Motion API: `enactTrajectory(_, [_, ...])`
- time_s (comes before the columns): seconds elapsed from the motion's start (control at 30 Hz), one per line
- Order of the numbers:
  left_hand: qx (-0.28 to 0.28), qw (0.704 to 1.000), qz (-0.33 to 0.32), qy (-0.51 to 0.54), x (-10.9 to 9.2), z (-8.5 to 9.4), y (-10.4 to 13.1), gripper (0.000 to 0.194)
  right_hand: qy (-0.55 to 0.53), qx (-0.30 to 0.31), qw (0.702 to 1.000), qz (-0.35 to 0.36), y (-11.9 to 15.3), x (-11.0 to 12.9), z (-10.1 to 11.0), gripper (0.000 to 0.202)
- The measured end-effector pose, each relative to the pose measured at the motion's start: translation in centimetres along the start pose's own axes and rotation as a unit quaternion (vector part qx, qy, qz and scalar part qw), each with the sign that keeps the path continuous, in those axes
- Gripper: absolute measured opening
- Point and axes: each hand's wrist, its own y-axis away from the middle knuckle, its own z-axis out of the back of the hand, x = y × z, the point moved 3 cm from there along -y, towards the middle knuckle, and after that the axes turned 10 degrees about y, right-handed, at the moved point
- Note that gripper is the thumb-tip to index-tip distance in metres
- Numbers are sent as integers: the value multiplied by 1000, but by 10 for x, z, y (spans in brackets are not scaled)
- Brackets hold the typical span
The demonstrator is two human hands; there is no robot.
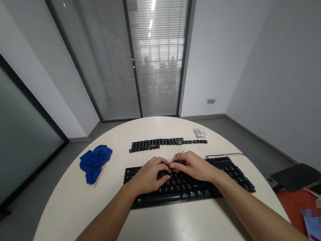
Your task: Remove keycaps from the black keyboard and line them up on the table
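A black keyboard lies across the table, with several keys gone from its upper rows. Over its middle, my left hand rests with thumb and fingers apart, fingertips bent down at the keys. My right hand is closed in a pinch beside it, the fingertips of both hands almost meeting. Thin wire ends of what looks like a keycap puller stick up from the right fingers. Whatever lies right between the fingertips is hidden. Behind the keyboard, loose black keycaps are lined up in rows.
A crumpled blue cloth lies at the left on the round cream table. At the back right is a small clear plastic bag. The keyboard cable runs off to the right. A dark chair part stands beyond the right edge.
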Motion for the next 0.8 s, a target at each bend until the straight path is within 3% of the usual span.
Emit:
enactTrajectory(0.4, [-18,999,36,14,-1,-5,-3,12,-70,6,997,15,-2,-11,-5,35])
enactTrajectory(0.8, [-36,999,21,-15,-5,-9,0,8,-181,-9,983,-22,-5,-26,-14,39])
